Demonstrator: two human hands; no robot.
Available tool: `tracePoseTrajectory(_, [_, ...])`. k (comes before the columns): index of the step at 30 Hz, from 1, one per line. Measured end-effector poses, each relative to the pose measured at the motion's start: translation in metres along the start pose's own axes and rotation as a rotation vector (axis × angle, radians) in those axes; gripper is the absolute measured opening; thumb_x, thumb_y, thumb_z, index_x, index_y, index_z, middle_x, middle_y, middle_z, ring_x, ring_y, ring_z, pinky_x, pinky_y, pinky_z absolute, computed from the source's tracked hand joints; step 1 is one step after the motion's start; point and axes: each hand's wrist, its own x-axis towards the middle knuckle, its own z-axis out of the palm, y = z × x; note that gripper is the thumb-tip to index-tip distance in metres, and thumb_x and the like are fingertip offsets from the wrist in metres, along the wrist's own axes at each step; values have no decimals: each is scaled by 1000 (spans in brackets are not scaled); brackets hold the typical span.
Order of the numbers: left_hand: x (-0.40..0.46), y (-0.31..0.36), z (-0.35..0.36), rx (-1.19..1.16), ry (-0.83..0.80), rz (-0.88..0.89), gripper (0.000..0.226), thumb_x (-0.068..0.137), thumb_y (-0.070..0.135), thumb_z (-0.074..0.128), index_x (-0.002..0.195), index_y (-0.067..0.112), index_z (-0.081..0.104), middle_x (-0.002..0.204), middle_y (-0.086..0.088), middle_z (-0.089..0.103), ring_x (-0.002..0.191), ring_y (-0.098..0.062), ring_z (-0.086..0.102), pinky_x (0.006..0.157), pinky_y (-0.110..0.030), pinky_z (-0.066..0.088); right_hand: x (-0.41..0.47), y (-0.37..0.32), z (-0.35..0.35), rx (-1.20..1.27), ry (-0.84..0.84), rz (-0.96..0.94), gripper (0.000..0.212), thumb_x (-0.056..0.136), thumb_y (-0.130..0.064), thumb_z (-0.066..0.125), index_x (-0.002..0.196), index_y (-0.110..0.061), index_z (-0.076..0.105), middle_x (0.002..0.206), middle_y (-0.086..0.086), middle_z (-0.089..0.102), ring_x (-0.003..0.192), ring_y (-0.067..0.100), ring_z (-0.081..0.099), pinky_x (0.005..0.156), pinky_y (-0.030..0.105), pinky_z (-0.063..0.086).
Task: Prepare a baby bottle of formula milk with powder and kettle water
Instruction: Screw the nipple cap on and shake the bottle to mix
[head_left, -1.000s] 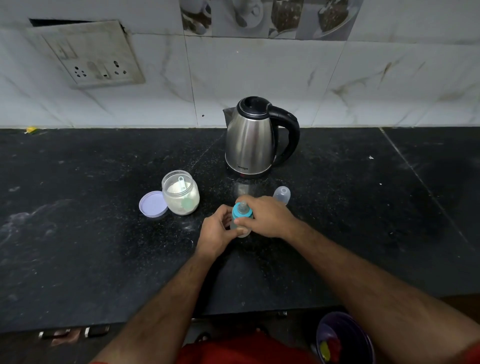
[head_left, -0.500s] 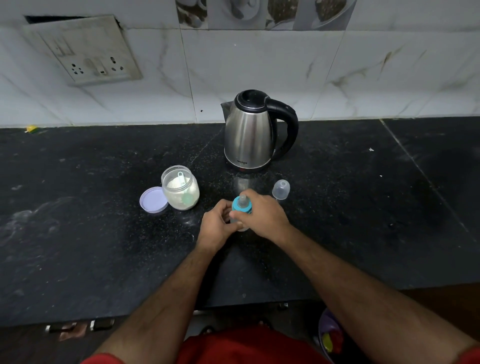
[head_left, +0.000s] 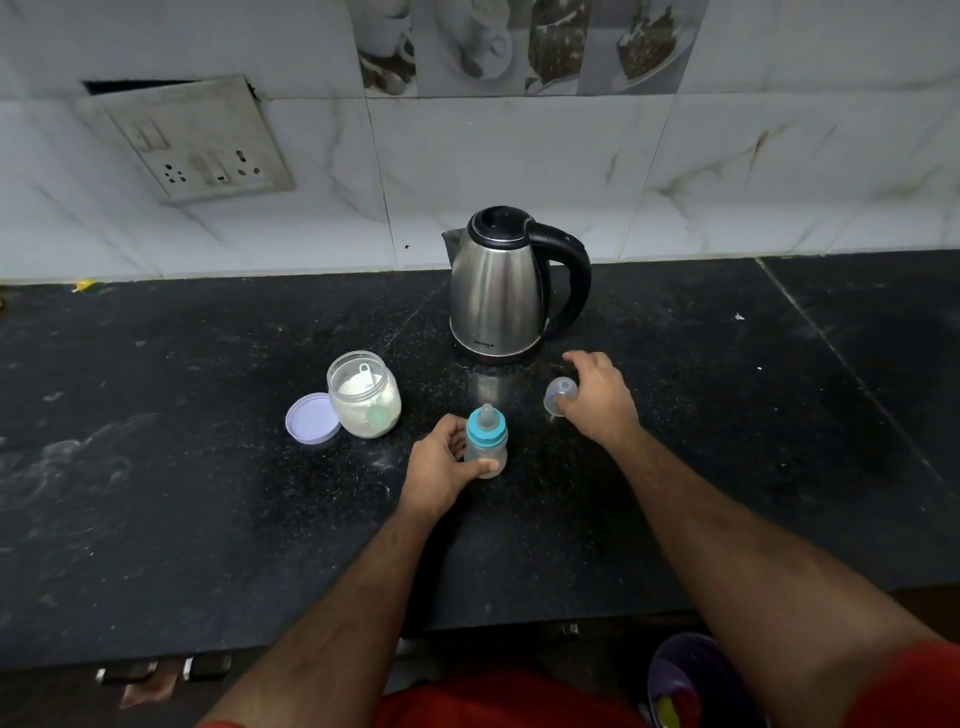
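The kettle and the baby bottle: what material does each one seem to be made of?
The kettle looks like brushed stainless steel, since its body shines with soft reflections; its handle and lid look like black plastic. The baby bottle seems to be clear plastic with a blue plastic collar and a translucent teat, probably silicone.

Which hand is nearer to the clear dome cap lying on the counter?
Right. The right hand is at the clear cap, fingers touching it. The left hand is off to its left, gripping the baby bottle.
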Motion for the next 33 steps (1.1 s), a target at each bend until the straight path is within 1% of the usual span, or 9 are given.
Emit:
tracePoseTrajectory(3, [0, 1, 3, 1, 9, 2, 48, 66, 11, 90, 98, 29, 59, 106, 12, 71, 104, 0, 66, 99, -29, 52, 6, 9, 6, -46, -97, 10, 76, 85, -20, 73, 150, -24, 33, 152, 6, 37, 136, 29, 41, 108, 44, 41])
tracePoseTrajectory(6, [1, -1, 3, 7, 13, 2, 48, 66, 12, 90, 99, 29, 60, 108, 11, 71, 105, -2, 66, 99, -31, 52, 9, 12, 11, -70, -190, 20, 78, 84, -22, 75, 150, -25, 33, 150, 6, 42, 134, 29, 43, 108, 47, 41])
tracePoseTrajectory(10, [2, -3, 4, 12, 11, 7, 49, 66, 13, 90, 99, 31, 59, 110, 11, 71, 107, -2, 65, 101, -33, 52, 7, 10, 15, -116, -163, 31, 71, 86, -23, 73, 146, -24, 37, 140, 9, 51, 127, 29, 50, 103, 48, 46])
tracePoseTrajectory(15, [3, -3, 3, 13, 7, 11, 49, 66, 13, 90, 100, 31, 59, 110, 10, 71, 107, -2, 65, 101, -33, 52, 0, 10, 16, -112, -97, 4, 47, 89, -23, 68, 131, -23, 50, 125, 7, 60, 115, 25, 57, 98, 46, 49])
tracePoseTrajectory(18, [3, -4, 3, 11, 4, 10, 50, 66, 14, 90, 103, 30, 59, 112, 10, 70, 108, -3, 65, 101, -34, 52, -5, 8, 12, -27, -50, -13, 45, 87, -22, 69, 128, -23, 53, 123, 6, 61, 112, 24, 59, 96, 42, 50])
tracePoseTrajectory(24, [3, -4, 4, -3, 10, 18, 53, 66, 13, 91, 106, 28, 60, 112, 9, 70, 108, -2, 65, 102, -33, 52, -22, -17, -11, 389, 104, -116, 47, 76, -24, 75, 121, -25, 62, 114, -1, 65, 100, 15, 64, 92, 40, 55])
tracePoseTrajectory(27, [2, -3, 3, -9, -3, 17, 57, 67, 13, 90, 114, 25, 60, 116, 8, 69, 109, -1, 63, 102, -31, 51, -38, -33, -22, 536, 118, -215, 49, 78, -25, 75, 125, -25, 61, 116, -3, 65, 95, 7, 66, 86, 31, 58])
tracePoseTrajectory(31, [-1, -4, 2, -13, -14, 20, 63, 69, 13, 89, 123, 22, 59, 123, 7, 67, 113, -2, 62, 103, -27, 49, -57, -53, -25, 556, 104, -330, 52, 79, -25, 76, 128, -27, 59, 114, -6, 65, 95, 4, 64, 78, 23, 57])
tracePoseTrajectory(33, [-3, -4, 1, -30, -18, 28, 65, 70, 11, 88, 127, 21, 58, 122, 6, 67, 112, -1, 62, 102, -26, 50, -62, -58, -20, 493, 52, -369, 48, 78, -25, 77, 122, -29, 57, 110, -9, 64, 95, 5, 63, 73, 22, 55])
